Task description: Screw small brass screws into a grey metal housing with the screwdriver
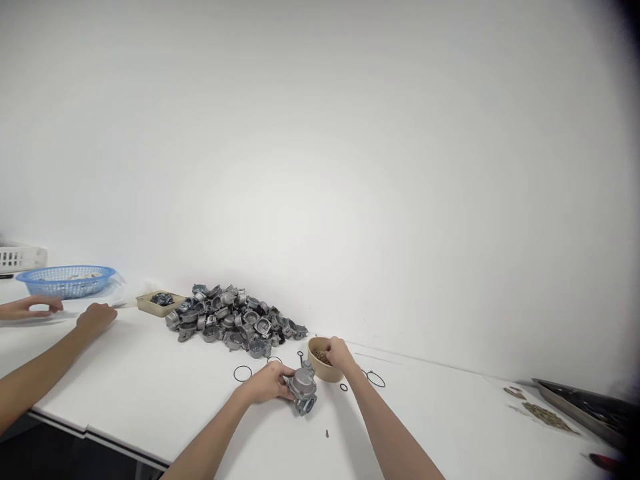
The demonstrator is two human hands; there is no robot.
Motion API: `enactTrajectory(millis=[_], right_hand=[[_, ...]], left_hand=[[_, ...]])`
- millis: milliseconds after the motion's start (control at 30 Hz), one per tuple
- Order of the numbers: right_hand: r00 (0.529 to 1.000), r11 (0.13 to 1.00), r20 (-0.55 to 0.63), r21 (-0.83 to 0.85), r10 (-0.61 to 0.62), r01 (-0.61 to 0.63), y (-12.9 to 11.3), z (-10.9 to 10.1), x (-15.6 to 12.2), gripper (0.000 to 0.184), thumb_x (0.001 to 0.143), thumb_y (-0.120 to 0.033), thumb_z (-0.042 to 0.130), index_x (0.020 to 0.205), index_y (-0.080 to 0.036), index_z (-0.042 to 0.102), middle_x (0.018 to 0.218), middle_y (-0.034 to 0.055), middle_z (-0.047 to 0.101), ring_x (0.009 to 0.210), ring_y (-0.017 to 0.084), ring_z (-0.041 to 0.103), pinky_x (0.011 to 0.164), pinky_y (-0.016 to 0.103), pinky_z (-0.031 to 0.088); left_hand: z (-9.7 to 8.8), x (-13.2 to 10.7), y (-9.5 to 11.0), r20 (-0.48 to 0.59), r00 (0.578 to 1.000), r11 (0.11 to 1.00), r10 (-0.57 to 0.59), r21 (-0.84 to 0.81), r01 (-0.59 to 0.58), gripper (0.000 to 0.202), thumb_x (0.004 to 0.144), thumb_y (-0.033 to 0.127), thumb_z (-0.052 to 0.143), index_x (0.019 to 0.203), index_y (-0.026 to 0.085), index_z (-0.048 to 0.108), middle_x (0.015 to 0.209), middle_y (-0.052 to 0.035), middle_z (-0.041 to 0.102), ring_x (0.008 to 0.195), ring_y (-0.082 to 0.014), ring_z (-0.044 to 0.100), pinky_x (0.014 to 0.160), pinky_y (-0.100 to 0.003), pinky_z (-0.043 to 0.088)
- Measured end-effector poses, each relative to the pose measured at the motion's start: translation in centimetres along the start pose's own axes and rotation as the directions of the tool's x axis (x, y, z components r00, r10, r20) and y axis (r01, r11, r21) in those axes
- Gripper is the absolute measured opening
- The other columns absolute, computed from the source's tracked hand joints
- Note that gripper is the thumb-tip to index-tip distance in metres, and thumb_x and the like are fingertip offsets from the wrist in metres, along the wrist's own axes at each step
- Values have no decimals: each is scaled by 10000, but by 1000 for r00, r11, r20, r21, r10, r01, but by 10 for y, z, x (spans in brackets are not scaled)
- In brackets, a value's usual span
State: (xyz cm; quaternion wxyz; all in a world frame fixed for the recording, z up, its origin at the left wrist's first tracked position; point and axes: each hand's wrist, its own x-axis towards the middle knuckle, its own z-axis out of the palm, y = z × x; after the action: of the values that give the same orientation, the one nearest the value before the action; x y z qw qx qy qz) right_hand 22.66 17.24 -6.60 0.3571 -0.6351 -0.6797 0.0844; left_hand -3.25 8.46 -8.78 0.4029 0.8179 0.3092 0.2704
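Observation:
My left hand [271, 383] grips a grey cast-metal housing [303, 381] with a rounded cap and a flanged opening low on its front. The housing is held at the tabletop. Just beyond it, my right hand [340, 353] reaches into a tan round bowl [325, 372] of small brass-coloured pieces. Its fingers are bent together at the contents, and their tips are hidden. Near the bowl lie a small black ring [343, 387] and larger thin rings [376, 379]. One small screw-like piece [327, 434] lies in front of the housing.
A heap of grey metal castings [235, 320] rises by the wall, beside a beige tray [145, 305] of dark parts. At left are another person's hands [97, 318] and a blue basket [65, 288]. A bag of brass pieces [547, 417] and dark metal tray [575, 405] lie right.

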Motion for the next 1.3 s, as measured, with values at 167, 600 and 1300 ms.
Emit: enactTrajectory(millis=[167,600,1300], right_hand=[[994,966,-60,235,-94,106,-7,-12,-17,275,822,-354,582,827,-150,767,831,97,743,796,230,658,687,272,469],[957,589,115,805,-268,68,-72,-17,-95,399,708,-506,773,851,-133,762,697,87,716,633,195,649,600,285,518],[959,552,94,830,-269,73,-76,-19,-103,398,712,-506,777,822,-132,695,716,114,751,663,239,716,560,275,542]], left_hand=[[-19,-9,-5,-81,996,993,-34,110,43,750,652,231,755,1366,270,528,1379,-93,538,1011,-241,638,805,-297,511],[9,0,42,-535,775,941,337,200,-272,302,870,347,626,1143,246,704,1012,-54,747,869,-188,682,685,-245,525],[16,4,41,-584,807,971,89,-129,-201,292,769,426,715,904,178,787,861,-71,771,791,-240,718,613,-275,595]])
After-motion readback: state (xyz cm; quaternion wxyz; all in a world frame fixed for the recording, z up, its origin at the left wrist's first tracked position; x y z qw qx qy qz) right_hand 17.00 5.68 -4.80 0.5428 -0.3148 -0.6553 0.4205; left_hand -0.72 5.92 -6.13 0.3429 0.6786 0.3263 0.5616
